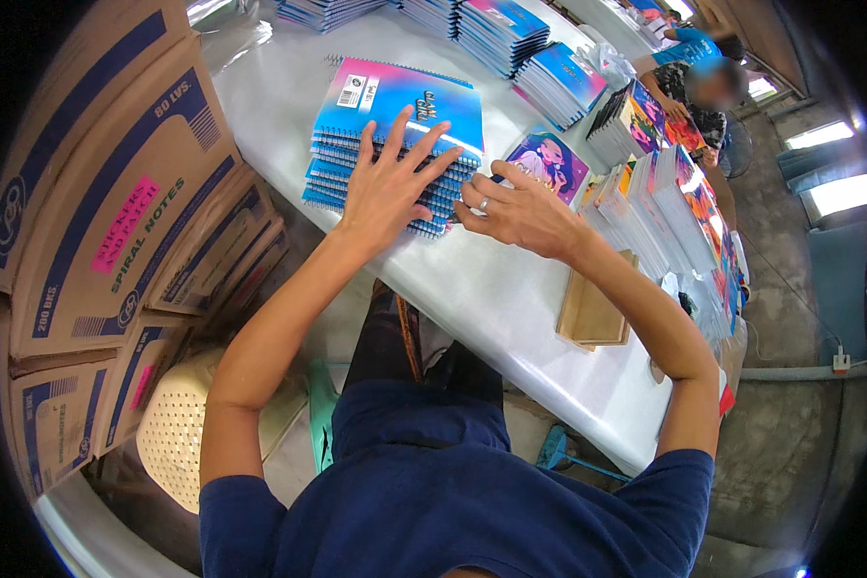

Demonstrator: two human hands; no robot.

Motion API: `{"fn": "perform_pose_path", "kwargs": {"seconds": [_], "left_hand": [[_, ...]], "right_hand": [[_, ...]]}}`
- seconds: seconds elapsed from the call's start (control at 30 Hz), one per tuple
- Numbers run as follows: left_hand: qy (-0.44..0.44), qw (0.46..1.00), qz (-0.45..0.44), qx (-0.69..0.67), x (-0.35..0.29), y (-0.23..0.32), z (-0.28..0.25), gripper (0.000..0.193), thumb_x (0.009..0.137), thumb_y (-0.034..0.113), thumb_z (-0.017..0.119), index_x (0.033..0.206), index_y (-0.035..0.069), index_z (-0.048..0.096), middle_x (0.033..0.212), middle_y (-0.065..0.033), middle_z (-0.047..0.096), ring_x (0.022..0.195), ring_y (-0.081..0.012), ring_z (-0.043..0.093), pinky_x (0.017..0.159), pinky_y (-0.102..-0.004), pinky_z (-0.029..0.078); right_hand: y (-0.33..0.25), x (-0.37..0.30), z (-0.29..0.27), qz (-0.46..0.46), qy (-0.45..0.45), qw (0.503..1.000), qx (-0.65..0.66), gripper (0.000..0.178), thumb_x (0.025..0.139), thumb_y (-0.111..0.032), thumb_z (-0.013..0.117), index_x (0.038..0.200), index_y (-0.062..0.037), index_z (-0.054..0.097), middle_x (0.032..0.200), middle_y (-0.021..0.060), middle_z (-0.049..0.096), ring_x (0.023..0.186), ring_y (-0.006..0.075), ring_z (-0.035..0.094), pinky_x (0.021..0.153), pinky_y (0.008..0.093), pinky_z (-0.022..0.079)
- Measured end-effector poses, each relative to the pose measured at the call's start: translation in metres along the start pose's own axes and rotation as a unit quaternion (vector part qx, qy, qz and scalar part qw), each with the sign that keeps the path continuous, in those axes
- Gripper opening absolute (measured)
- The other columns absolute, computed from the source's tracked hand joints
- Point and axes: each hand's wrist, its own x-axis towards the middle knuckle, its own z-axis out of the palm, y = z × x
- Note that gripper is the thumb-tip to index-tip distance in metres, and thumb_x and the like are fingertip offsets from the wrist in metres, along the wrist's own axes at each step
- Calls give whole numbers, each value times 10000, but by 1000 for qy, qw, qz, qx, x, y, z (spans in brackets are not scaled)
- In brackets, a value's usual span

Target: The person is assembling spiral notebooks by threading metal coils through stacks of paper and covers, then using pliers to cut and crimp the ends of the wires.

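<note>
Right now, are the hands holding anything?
No grip: the left hand lies flat on the stack of spiral notebooks; the right hand touches its near edge.

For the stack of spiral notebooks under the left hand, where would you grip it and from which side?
Probably by its two short ends, hands coming in from left and right. The stack of spiral notebooks lies flat on the white table with its wire bindings facing the person, where the left hand presses and the right hand touches; wire coils give a poor hold.

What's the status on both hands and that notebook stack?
Left hand flat on spiral notebook stack. Right hand at stack's edge, fingers curled. Purple notebook close beside.
</note>
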Motion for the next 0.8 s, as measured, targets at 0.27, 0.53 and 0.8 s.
{"fn": "perform_pose_path", "kwargs": {"seconds": [0.27,0.53,0.8], "left_hand": [[-4,1000,-3,-3,0,0,1,968,562,322,852,1425,321,413,1532,46,284,1415,-328,219,1085,-604,241],[14,1000,3,-2,0,2,-2,874,579,316,844,1375,287,483,1506,19,334,1396,-312,257,1095,-597,231],[2,1000,-1,-2,-1,0,-1,917,575,315,848,1400,303,447,1519,33,309,1404,-321,242,1087,-598,240]], "right_hand": [[-10,7,-11,11,-64,998,10,218,748,-130,670,963,-121,635,1033,-3,563,1046,152,511,869,319,407],[-7,13,-22,7,-39,999,-11,228,725,-137,694,947,-120,644,1036,-11,554,1049,148,506,865,330,406],[-35,16,-10,139,-133,981,36,145,783,-141,637,911,-73,637,947,62,611,911,195,600,762,331,473]]}}
